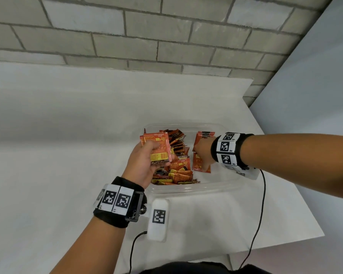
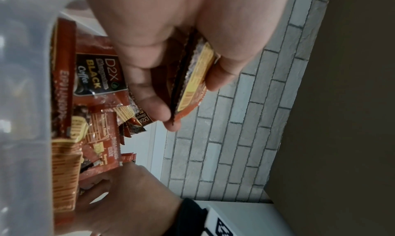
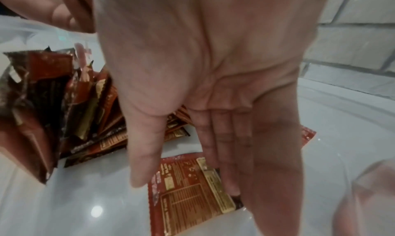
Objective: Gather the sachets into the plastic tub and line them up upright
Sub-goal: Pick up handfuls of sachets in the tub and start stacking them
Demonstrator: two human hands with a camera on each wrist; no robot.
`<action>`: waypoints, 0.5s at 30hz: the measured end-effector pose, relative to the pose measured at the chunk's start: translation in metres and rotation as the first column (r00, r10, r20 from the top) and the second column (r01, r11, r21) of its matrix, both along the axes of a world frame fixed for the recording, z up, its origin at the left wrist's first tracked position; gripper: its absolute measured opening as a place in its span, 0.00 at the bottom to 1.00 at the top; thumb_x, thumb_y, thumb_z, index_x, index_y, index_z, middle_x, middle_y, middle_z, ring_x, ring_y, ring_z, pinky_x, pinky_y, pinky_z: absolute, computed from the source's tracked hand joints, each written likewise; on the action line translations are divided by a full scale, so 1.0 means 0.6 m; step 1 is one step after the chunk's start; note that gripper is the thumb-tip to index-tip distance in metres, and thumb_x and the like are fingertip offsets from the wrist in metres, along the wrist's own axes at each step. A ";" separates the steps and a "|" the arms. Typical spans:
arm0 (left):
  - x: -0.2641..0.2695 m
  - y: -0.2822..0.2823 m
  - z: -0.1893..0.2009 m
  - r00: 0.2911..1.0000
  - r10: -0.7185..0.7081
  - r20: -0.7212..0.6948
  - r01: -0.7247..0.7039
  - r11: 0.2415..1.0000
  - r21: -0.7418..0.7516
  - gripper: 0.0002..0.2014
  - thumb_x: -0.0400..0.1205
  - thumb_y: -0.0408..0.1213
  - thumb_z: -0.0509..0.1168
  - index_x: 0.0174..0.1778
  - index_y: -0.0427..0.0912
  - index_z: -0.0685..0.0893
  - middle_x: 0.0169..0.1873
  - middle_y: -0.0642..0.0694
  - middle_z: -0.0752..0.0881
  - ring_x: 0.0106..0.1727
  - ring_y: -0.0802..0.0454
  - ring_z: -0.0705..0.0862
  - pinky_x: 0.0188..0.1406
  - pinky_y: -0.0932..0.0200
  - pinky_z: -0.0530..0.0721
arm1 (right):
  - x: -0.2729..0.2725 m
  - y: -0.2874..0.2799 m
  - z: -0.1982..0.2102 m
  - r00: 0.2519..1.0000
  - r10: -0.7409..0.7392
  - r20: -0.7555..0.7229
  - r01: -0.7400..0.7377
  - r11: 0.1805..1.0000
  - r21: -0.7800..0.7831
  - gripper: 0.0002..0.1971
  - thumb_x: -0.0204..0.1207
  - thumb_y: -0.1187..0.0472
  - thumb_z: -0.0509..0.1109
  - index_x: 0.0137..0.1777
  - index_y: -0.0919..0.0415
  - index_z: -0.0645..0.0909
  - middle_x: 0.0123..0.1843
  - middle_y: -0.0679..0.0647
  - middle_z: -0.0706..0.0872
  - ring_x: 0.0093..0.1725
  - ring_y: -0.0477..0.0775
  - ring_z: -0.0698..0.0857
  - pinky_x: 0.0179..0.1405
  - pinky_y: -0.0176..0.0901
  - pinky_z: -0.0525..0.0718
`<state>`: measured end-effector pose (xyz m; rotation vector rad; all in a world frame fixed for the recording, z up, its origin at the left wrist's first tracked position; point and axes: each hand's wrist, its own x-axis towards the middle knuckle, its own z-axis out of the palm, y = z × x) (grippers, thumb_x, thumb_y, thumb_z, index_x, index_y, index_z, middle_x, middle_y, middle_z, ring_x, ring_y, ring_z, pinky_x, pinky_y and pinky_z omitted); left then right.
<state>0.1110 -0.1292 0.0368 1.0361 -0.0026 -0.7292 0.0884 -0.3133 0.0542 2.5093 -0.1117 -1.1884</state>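
A clear plastic tub [image 1: 188, 189] sits on the white table and holds several red-orange coffee sachets [image 1: 178, 175] in a loose pile on its left side. My left hand [image 1: 147, 161] hovers over that pile and grips a small stack of sachets [image 1: 157, 149] between thumb and fingers; the same held stack [image 2: 192, 80] shows edge-on in the left wrist view. My right hand [image 1: 202, 153] reaches into the tub's right side with straight fingers [image 3: 226, 148] touching a sachet [image 3: 192, 194] there. More sachets [image 1: 204, 135] stand behind that hand.
The white table [image 1: 67, 135] runs left and toward me, with its right edge close beside the tub. A grey brick wall [image 1: 147, 36] stands behind. Black cables [image 1: 261, 204] hang from both wrist devices over the front edge.
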 end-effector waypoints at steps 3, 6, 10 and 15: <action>0.002 0.002 -0.001 1.000 -0.007 -0.013 0.007 1.000 -0.024 0.09 0.85 0.30 0.54 0.57 0.38 0.77 0.37 0.41 0.89 0.37 0.42 0.90 0.31 0.57 0.85 | 0.003 0.011 -0.004 0.999 0.028 -0.042 -0.029 0.999 -0.035 0.30 0.75 0.43 0.71 0.69 0.63 0.75 0.57 0.56 0.81 0.50 0.52 0.77 0.46 0.42 0.76; 0.003 0.002 -0.001 1.000 -0.008 -0.017 0.008 1.000 -0.022 0.09 0.85 0.30 0.54 0.56 0.38 0.77 0.39 0.39 0.89 0.37 0.42 0.90 0.30 0.58 0.85 | 0.005 0.019 -0.007 0.997 0.060 -0.054 -0.063 0.997 -0.044 0.32 0.75 0.42 0.70 0.71 0.63 0.74 0.66 0.55 0.81 0.62 0.55 0.81 0.48 0.44 0.78; 0.004 0.003 -0.001 1.000 -0.016 -0.020 0.016 1.000 -0.017 0.08 0.85 0.29 0.54 0.55 0.40 0.77 0.37 0.42 0.90 0.38 0.41 0.90 0.30 0.58 0.85 | 0.007 0.021 -0.006 0.995 0.077 -0.061 -0.081 0.995 -0.065 0.31 0.78 0.46 0.68 0.75 0.63 0.69 0.71 0.56 0.77 0.68 0.56 0.78 0.59 0.46 0.79; 0.004 0.001 0.000 1.000 -0.019 -0.022 0.019 1.000 -0.015 0.08 0.84 0.29 0.55 0.56 0.39 0.76 0.39 0.41 0.89 0.38 0.41 0.90 0.28 0.58 0.85 | 0.009 0.014 -0.007 0.996 0.081 -0.048 -0.083 0.995 -0.052 0.31 0.76 0.45 0.70 0.72 0.63 0.72 0.67 0.56 0.80 0.56 0.54 0.80 0.56 0.45 0.80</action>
